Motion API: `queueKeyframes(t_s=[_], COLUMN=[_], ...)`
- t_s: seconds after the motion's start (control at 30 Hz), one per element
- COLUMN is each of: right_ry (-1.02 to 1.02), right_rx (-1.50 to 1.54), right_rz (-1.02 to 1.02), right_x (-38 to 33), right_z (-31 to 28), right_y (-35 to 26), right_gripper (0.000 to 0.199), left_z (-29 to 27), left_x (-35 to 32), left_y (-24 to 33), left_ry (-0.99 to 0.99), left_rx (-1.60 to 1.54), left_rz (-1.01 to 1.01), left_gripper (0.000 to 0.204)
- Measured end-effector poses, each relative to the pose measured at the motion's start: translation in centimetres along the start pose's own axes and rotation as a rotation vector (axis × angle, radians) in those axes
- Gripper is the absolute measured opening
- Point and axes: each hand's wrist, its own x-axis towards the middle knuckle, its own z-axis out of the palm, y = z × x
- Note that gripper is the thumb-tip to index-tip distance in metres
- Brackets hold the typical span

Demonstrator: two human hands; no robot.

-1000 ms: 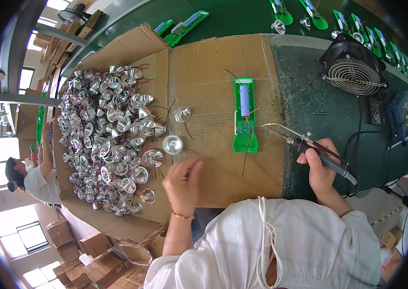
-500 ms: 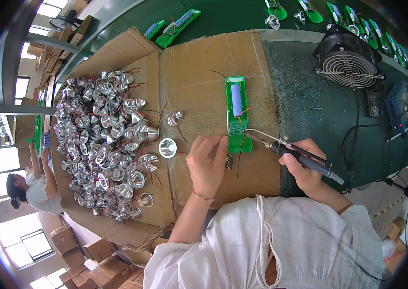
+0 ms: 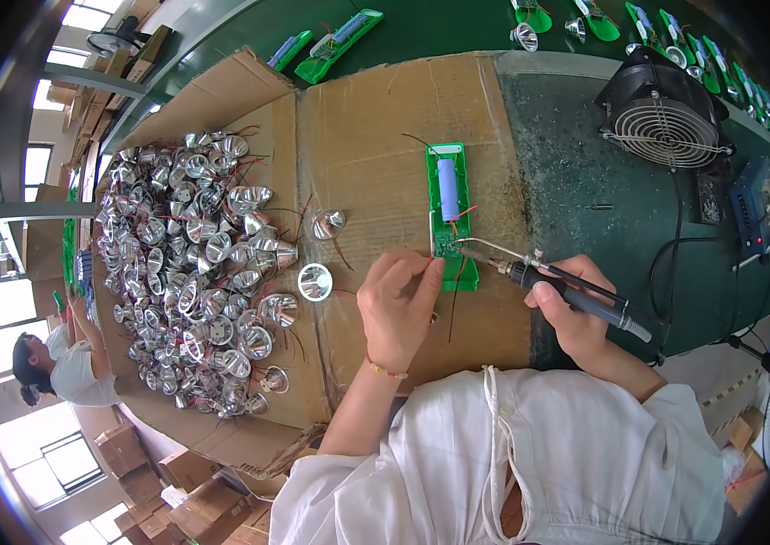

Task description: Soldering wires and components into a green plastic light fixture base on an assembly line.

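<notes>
Two hands work apart – left hand (image 3: 398,304) pinching green tray (image 3: 451,213), right hand (image 3: 576,313) gripping soldering iron (image 3: 548,277).

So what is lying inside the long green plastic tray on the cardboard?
The long green plastic tray holds a blue cylindrical cell and a small circuit board with red wires. The left hand covers its lower corner; the soldering iron in the right hand reaches the board.
</notes>
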Motion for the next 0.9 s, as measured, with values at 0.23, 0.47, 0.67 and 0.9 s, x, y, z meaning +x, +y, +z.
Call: queueKeyframes(t_s=[0.23, 0.47, 0.67, 0.9], right_ry=[0.039, 0.067, 0.04, 0.092], right_rx=[0.118, 0.213, 0.214, 0.295], right_rz=[0.078, 0.154, 0.2, 0.202], right_x=[0.2, 0.6, 0.6, 0.3], right_z=[0.7, 1.1, 0.8, 0.9], right_y=[0.4, 0.4, 0.7, 0.8], right_gripper=[0.016, 0.013, 0.012, 0.011], left_z=[0.2, 0.1, 0.0, 0.2], left_x=[-0.3, -0.4, -0.3, -0.3], left_y=[0.2, -0.2, 0.3, -0.2], left_ry=[-0.005, -0.021, -0.052, -0.029], left_rx=[-0.02, -0.027, -0.042, -0.017], left_rz=[0.046, 0.053, -0.042, 0.005], left_gripper=[0.009, 0.008, 0.008, 0.009])
